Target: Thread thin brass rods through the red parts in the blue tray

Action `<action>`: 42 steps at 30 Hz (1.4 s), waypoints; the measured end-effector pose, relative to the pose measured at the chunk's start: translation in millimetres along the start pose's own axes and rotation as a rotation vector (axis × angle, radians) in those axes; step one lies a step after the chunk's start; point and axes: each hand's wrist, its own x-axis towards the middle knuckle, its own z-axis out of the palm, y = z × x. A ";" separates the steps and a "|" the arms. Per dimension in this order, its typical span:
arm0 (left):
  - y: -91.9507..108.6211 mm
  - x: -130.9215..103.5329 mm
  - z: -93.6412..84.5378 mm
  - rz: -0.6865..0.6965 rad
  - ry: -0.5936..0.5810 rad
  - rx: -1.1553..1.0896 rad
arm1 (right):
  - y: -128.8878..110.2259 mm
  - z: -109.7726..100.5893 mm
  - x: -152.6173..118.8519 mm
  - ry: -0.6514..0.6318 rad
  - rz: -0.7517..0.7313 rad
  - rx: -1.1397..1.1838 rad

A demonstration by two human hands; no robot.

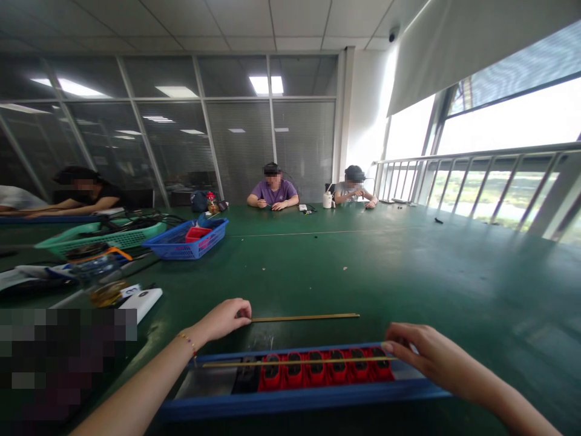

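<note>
Thin brass-coloured strips [305, 317]: two. Bare hands nearest the viewer: two, one left hand [229, 319] and one right hand [411, 346]. Long blue tray [308, 399]: one. Red holders with dark centres [316, 370], in a row: six. Black block [247, 376] in the same row: one. Plastic baskets, seen from here: two, one green basket [68, 241] and one blue basket [170, 249]. Small red bin [196, 234]: one. White handheld device [149, 304]: one. White jug [327, 200]: one. Persons in dark headgear [273, 189]: three, plus a pale sleeve [16, 198] at the far-left edge, its wearer's outline unclear. Beaded bracelet [189, 343]: one. Domed ceiling camera [393, 36]: one.
</note>
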 end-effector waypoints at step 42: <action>14.9 -21.6 -7.7 0.048 0.022 0.219 | 3.8 36.3 100.6 -0.054 -0.055 -0.613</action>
